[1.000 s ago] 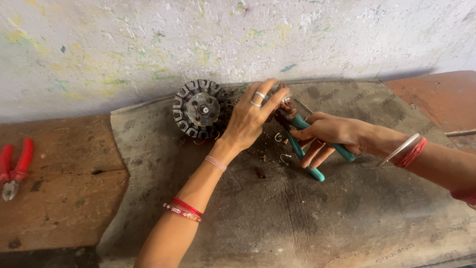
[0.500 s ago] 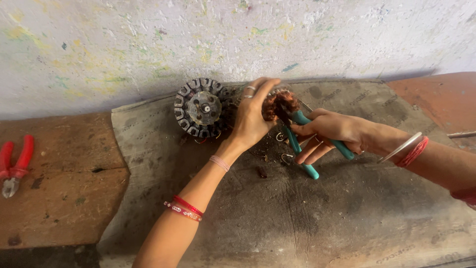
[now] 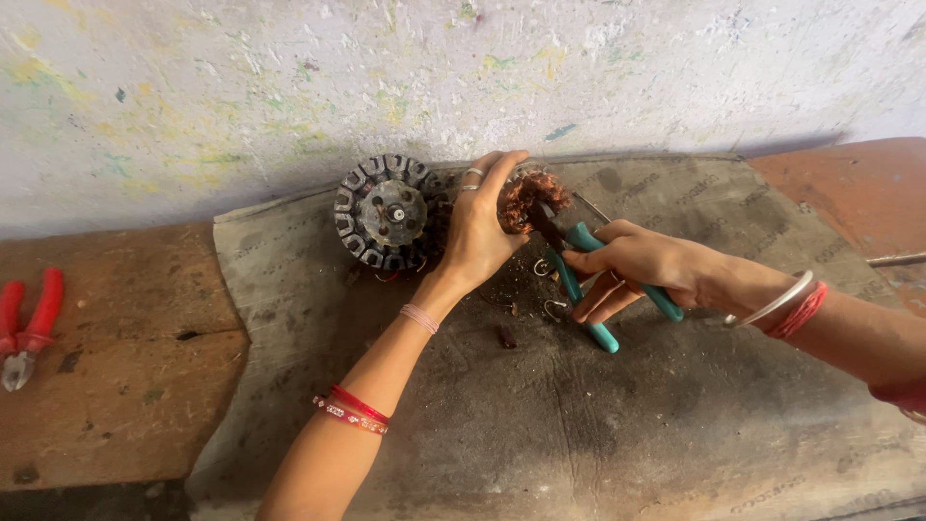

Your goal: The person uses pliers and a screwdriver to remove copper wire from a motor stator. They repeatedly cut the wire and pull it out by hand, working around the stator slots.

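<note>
Against the wall, on the grey mat (image 3: 579, 415) of the desk, a copper wire bundle (image 3: 526, 196) is gripped by the left hand (image 3: 479, 232); teal pliers (image 3: 579, 275), clasped in the right hand (image 3: 632, 265), should be bitten near the bundle's edge, beside the stator (image 3: 386, 212).

Since 1 second ago, the left hand (image 3: 479, 236) has lifted the copper wire bundle (image 3: 526, 196) off the grey mat (image 3: 617, 425) and tilted it upright. The teal pliers (image 3: 579, 275) in the right hand (image 3: 641, 270) have risen with it, nose against the bundle.
</note>
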